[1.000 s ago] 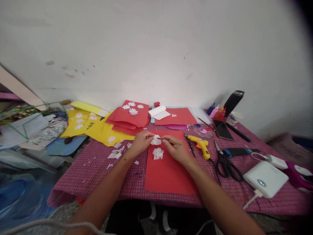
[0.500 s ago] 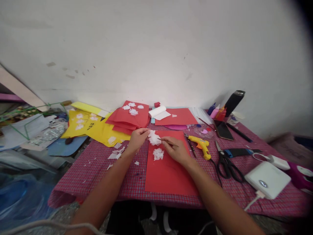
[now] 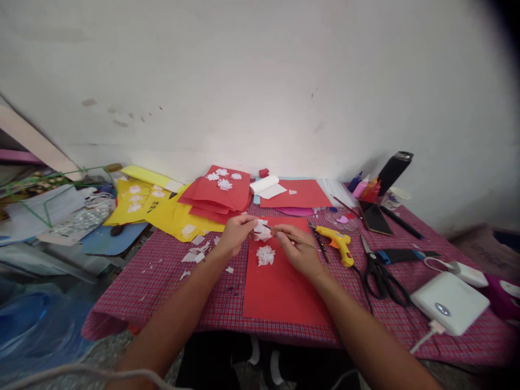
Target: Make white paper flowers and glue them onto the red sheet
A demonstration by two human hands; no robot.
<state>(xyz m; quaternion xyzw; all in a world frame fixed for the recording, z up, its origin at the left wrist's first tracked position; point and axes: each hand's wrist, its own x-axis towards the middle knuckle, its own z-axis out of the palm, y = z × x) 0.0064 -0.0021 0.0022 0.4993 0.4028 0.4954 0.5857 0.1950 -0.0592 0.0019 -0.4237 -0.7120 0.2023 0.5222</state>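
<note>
A sheet of red paper (image 3: 284, 295) lies lengthwise before me. My left hand (image 3: 239, 234) pinches a piece of white paper (image 3: 262, 231) over its upper part. In my right hand (image 3: 299, 250) is a thin wooden stick (image 3: 298, 239), perhaps a brush, its dark tip at the white paper. Just below, a white crinkled paper flower (image 3: 265, 255) rests on the red sheet. Whether a second flower sits under the held piece is hidden by it and my fingers.
Right of the sheet lie a yellow glue gun (image 3: 339, 242), black scissors (image 3: 379, 273), a blue-black knife (image 3: 400, 255) and a white power box (image 3: 450, 303). White scraps (image 3: 196, 253) are scattered left. Behind are red sheets with flowers (image 3: 203, 196), yellow paper (image 3: 162, 214) and a white roll (image 3: 266, 186).
The white piece at my left fingertips has shifted and now looks lifted off the flower area. The stick lies more level, its tip at that piece. The whole view has shifted slightly.
</note>
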